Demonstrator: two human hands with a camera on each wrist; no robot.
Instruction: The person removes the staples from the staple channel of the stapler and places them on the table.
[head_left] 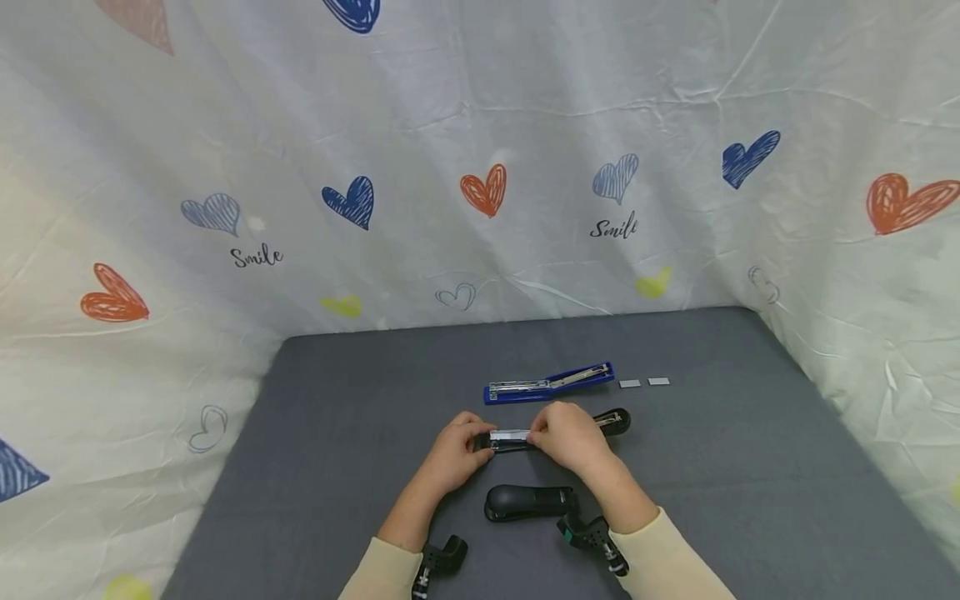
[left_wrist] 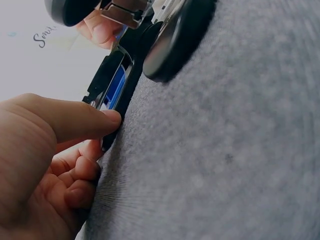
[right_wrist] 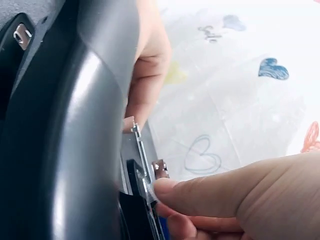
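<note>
- Presently, the opened black stapler [head_left: 512, 436] lies on the grey table [head_left: 360, 433], between both hands.
- Left hand [head_left: 453, 454]: thumb and finger clamped on its end; a slack pinch could let it skid.
- Right hand [head_left: 570, 437]: thumb and finger pinching its middle; skewed pressure could jam it.
- Blue stapler [head_left: 525, 391], just beyond: a stray knuckle could nudge it.

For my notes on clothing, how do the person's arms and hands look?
The left hand and right hand are ungloved. The left sleeve and right sleeve are pale cream. The left wrist device and right wrist device are black, the latter with a green patch.
</note>
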